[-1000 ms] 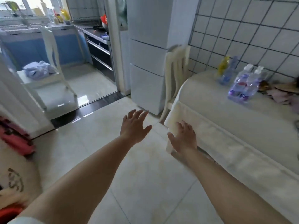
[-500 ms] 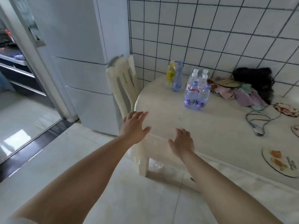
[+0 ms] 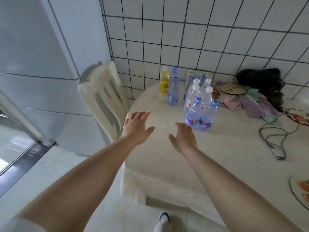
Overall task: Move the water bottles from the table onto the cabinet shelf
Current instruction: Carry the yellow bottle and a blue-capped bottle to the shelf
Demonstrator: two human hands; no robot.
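Note:
Several clear water bottles point(image 3: 200, 108) stand in a cluster on the round table point(image 3: 217, 148), some with blue caps and purple labels, some with white caps. A single blue-capped bottle point(image 3: 173, 91) and a yellow drink bottle point(image 3: 164, 84) stand apart near the tiled wall. My left hand point(image 3: 136, 127) hovers over the table's left edge, fingers spread, holding nothing. My right hand point(image 3: 183, 137) is open too, just left of and below the nearest blue-capped bottles, not touching them. No cabinet shelf is in view.
A cream chair point(image 3: 103, 101) stands between the table and a white fridge point(image 3: 41, 72). Crumpled cloths point(image 3: 247, 102), a dark bag point(image 3: 260, 81), a black cable point(image 3: 275, 139) and patterned plates point(image 3: 301, 190) lie on the table's right side. My shoe point(image 3: 163, 218) is on the floor below.
The view has swung right and closer to the table. Both open hands have moved from over the floor to over the tabletop, near the bottle cluster.

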